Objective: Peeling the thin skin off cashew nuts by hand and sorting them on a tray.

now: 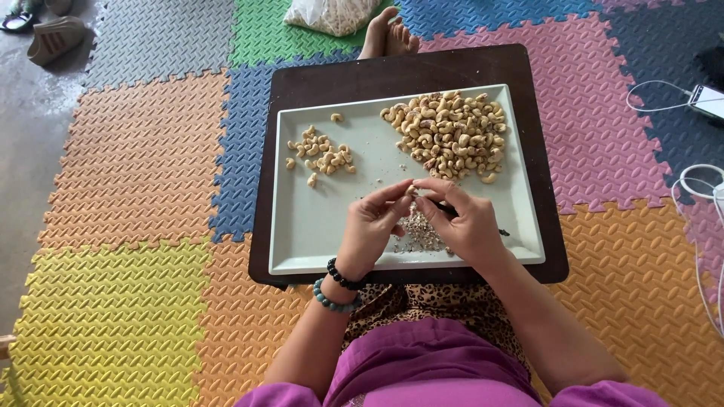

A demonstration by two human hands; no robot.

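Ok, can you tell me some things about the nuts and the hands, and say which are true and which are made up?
1. Both hands, left hand and right hand, pinch one cashew between their fingertips. True.
2. The big pile of cashews lies on the left part of the pale tray. False: it lies at the far right; the small pile is on the left.
3. Bits of skin lie on the tray under the hands. True.
4. The tray sits straight on the foam mats. False: it sits on a dark board.
5. The right wrist wears two bead bracelets. False: the bracelets are on the left wrist.
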